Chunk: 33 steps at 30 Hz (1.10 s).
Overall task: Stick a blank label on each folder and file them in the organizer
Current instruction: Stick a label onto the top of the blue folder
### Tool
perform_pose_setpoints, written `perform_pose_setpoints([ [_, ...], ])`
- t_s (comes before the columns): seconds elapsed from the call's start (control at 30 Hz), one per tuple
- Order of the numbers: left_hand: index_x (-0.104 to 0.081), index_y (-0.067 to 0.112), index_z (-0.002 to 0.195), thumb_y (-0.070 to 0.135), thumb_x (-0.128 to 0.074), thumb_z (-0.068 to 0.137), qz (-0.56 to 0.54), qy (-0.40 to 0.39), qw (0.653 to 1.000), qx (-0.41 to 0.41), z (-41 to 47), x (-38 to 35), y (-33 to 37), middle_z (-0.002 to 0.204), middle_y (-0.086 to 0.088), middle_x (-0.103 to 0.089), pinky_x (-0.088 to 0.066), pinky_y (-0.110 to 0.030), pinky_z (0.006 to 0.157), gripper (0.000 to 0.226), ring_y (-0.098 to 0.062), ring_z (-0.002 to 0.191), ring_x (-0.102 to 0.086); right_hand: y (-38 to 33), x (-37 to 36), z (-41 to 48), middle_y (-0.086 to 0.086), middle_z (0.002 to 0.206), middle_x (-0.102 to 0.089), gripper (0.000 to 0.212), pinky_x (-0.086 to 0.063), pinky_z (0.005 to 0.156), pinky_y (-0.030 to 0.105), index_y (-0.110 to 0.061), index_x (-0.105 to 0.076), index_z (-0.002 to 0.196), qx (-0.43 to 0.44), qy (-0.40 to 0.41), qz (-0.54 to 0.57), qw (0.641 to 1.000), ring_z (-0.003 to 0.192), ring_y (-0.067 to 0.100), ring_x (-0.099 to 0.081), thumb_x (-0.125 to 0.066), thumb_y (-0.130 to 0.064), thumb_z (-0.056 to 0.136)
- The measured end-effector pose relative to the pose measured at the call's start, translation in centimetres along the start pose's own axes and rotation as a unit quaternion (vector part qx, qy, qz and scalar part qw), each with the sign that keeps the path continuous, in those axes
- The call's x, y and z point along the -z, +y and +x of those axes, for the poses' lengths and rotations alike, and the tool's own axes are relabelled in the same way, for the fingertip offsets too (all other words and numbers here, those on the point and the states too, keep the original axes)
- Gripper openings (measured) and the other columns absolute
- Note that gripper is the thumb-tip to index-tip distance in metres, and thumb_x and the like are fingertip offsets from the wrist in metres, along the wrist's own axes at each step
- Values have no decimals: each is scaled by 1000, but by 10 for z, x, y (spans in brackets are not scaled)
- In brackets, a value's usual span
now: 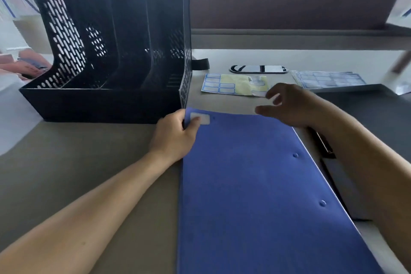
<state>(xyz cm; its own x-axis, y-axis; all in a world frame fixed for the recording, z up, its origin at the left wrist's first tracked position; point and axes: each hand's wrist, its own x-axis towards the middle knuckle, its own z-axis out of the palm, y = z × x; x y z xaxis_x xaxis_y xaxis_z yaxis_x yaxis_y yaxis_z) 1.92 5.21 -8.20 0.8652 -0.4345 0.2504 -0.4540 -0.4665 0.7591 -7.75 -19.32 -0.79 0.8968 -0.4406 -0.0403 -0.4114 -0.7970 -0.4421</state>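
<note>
A blue folder (pixel 255 184) lies flat on the desk in front of me. A white blank label (pixel 203 118) sits on its far left corner. My left hand (pixel 175 135) grips that corner at the folder's left edge, with the thumb pressing on the label. Above the folder's far edge hovers my right hand (pixel 291 107), fingers spread and relaxed, holding nothing. The black mesh organizer (pixel 106 100) stands at the left, its slots empty. A partly used label sheet (pixel 233 84) lies beyond the folder.
More label sheets (pixel 329 79) lie at the back right on a dark grey folder stack (pixel 373 113). A black-and-white oval object (pixel 258 69) lies near the back partition (pixel 289 39). The bare desk surface (pixel 77 162) stretches to the left.
</note>
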Motion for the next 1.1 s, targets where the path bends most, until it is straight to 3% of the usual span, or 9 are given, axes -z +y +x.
perform_pose_setpoints([
  [0.2,-42,15,77,53,-45,94,216,2,976,20,-10,-2,6,92,-6,-54,-39,-39,83,42,-30,98,-49,28,1,-26,9,80,-74,63,-56,75,35,-3,-68,84,-86,-15,-82,993,74,26,-68,-64,-65,79],
  [0.4,-51,9,95,55,-39,96,283,-34,957,50,-25,-2,15,122,-12,-49,-34,-38,100,47,-32,115,-43,25,-6,-36,8,67,-57,50,-48,57,29,-11,-50,71,-128,-37,0,991,52,26,-59,-75,-55,76],
  [0.53,-55,10,87,52,-44,94,157,-36,983,85,-25,4,18,107,-10,-57,-46,-39,89,44,-27,102,-54,32,-10,-35,14,72,-54,43,-49,59,35,-6,-56,76,-143,-41,153,977,60,27,-55,-85,-37,69],
  [0.63,-64,21,95,47,-53,87,-3,-19,996,86,-32,12,23,94,-1,-69,-56,-40,78,29,-21,88,-66,34,-5,-40,22,94,-74,46,-56,84,50,11,-67,98,-154,-81,303,937,85,38,-72,-85,-23,74],
  [0.7,-66,30,97,26,-60,93,-103,-1,992,69,-38,15,31,93,7,-71,-58,-30,75,8,-14,82,-69,32,-1,-46,22,102,-75,32,-54,90,58,7,-70,106,-149,-82,399,901,94,38,-72,-78,-13,82],
  [0.77,-62,34,111,14,-63,93,-182,27,981,56,-45,23,45,103,16,-66,-55,-17,77,27,2,86,-66,31,6,-48,19,101,-75,26,-58,83,50,3,-71,108,-128,-47,470,872,88,33,-74,-73,-12,86],
  [0.83,-52,25,134,14,-65,93,-296,24,951,90,-48,36,58,115,8,-67,-57,-28,84,44,-7,98,-69,26,15,-48,15,99,-77,26,-61,72,40,0,-72,108,-98,0,510,854,82,29,-75,-73,-17,88],
  [0.93,-66,11,120,19,-57,97,-387,-96,907,135,-51,63,76,111,-9,-74,-59,-41,83,25,-28,99,-72,7,34,-46,12,97,-77,22,-61,66,35,-4,-71,107,-42,54,555,829,81,26,-76,-68,-20,92],
  [1.1,-69,8,115,21,-56,97,-374,-103,915,113,-52,99,80,114,-14,-72,-52,-56,93,25,-36,104,-69,-49,52,-35,6,103,-77,18,-60,82,46,-15,-71,101,58,114,559,819,92,26,-74,-64,-30,95],
])
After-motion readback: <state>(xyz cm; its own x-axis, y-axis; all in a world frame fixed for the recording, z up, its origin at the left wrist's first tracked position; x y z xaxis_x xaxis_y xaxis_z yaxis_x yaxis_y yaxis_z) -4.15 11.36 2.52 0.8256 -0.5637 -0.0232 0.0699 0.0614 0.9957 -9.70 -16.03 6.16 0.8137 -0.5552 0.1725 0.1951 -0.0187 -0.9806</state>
